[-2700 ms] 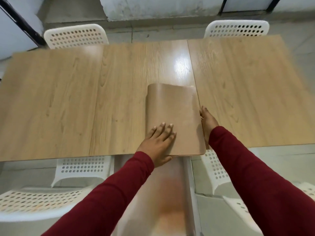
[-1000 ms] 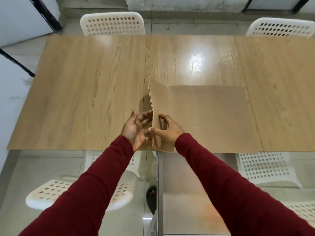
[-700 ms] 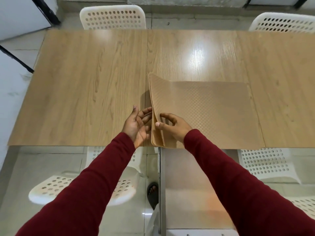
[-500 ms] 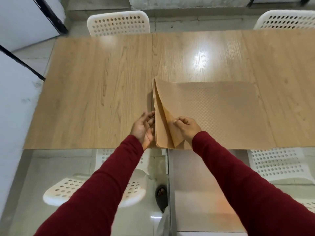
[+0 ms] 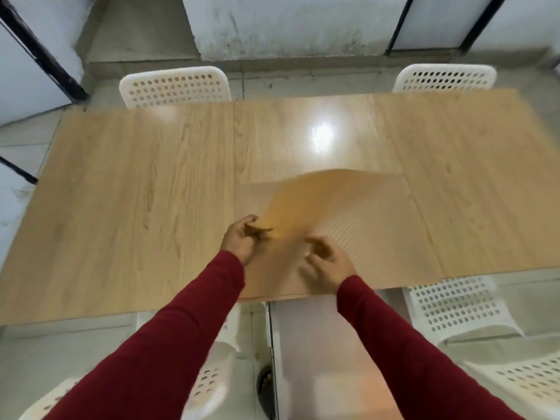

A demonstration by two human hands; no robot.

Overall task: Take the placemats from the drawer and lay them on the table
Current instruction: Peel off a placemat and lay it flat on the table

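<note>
A tan textured placemat [image 5: 378, 237] lies flat on the wooden table [image 5: 136, 207], at the front edge just right of the middle. A second, top placemat [image 5: 318, 201] is lifted off it and arches up, blurred by motion. My left hand [image 5: 239, 241] is closed on the near-left corner of this lifted mat. My right hand [image 5: 327, 265] sits with curled fingers at the mat's near edge; blur hides whether it grips the mat.
White perforated chairs stand at the far left [image 5: 174, 86], far right [image 5: 445, 77], near right [image 5: 454, 304] and near left [image 5: 212, 374] of the table. A pale panel [image 5: 318, 359] runs below the front edge between my arms.
The folded mats were spread out to the right. My right hand peeled up the top mat's near-left corner; now my left hand holds that corner and the mat has lifted higher.
</note>
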